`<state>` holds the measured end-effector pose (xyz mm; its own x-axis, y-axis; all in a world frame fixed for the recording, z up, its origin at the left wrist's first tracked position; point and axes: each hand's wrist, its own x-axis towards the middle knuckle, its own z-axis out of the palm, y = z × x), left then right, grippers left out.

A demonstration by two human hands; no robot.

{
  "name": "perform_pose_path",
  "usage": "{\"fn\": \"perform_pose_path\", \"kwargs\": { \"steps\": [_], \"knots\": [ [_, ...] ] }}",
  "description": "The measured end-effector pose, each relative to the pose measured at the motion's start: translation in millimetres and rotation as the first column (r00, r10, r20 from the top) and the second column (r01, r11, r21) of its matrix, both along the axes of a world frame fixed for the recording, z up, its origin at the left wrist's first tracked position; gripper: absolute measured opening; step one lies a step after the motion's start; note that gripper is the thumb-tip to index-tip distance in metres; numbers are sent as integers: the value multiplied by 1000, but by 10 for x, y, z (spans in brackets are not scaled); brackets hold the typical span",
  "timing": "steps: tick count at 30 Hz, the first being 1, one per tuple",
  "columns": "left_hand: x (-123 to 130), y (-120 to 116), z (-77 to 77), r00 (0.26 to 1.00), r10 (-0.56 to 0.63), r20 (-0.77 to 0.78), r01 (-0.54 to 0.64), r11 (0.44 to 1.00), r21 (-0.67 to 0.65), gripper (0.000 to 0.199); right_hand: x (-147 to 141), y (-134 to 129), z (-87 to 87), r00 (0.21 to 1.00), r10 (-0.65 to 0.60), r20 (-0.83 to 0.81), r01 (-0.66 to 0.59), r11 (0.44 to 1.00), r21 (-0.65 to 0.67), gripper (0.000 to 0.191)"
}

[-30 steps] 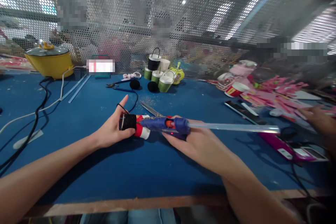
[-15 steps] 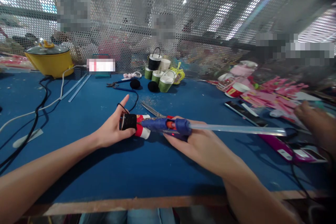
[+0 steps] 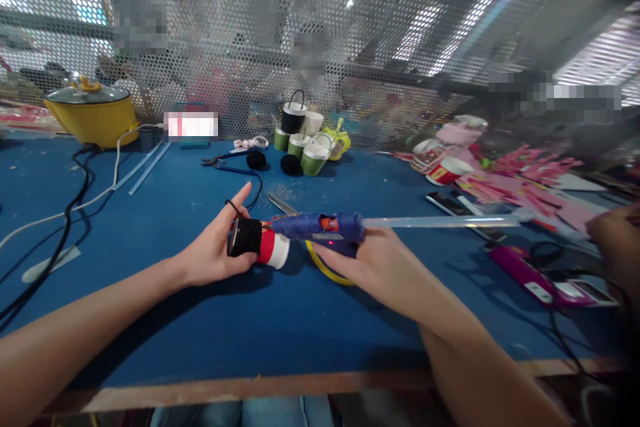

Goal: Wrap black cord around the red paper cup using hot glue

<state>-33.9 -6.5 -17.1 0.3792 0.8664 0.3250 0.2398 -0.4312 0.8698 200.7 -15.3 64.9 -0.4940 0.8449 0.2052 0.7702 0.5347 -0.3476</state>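
My left hand (image 3: 213, 247) is closed around a small paper cup (image 3: 274, 250) lying on its side, its rim end to the right. The cup is red and white with a black band, and a black cord runs from beside my fingers to the back. In my right hand (image 3: 385, 267) is a blue hot glue gun (image 3: 320, 227), a long clear glue stick (image 3: 440, 221) sticking out of its rear. The nozzle is at the upper side of the cup; I cannot tell whether it touches. Scissors (image 3: 283, 204) lie behind the gun, and a yellow curved edge (image 3: 333, 273) shows under my right hand.
Behind are pliers (image 3: 215, 161), black pompoms (image 3: 291, 164), and several small cups (image 3: 315, 159). A yellow electric pot (image 3: 93, 121) with cables stands left. On the right lie a phone (image 3: 450, 207), a purple case (image 3: 520, 273), pink strips (image 3: 530, 200) and another person's hand (image 3: 615, 233).
The glue gun's rear and stick have swung up and away from me, and its nozzle has risen along the cup. The cup has tilted slightly. The yellow curved edge has come into view.
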Motion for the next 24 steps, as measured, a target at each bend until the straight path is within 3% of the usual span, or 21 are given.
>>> {"fn": "perform_pose_path", "kwargs": {
  "steps": [7,14,20,24],
  "knots": [
    [-2,-3,-8,1000,-3,-30,4,999,37,93,9,-63,69,1000,5,20,-3,996,-87,21],
    [-1,-11,-3,998,-8,-59,12,997,72,93,-7,0,42,999,29,-28,-29,999,19,21],
    [0,-21,26,994,9,-110,5,992,127,91,29,-19,65,1000,20,8,-20,998,-62,24],
    [-6,-25,27,991,4,-133,15,990,137,92,7,27,68,999,26,19,-26,1000,7,30]
  ]
}}
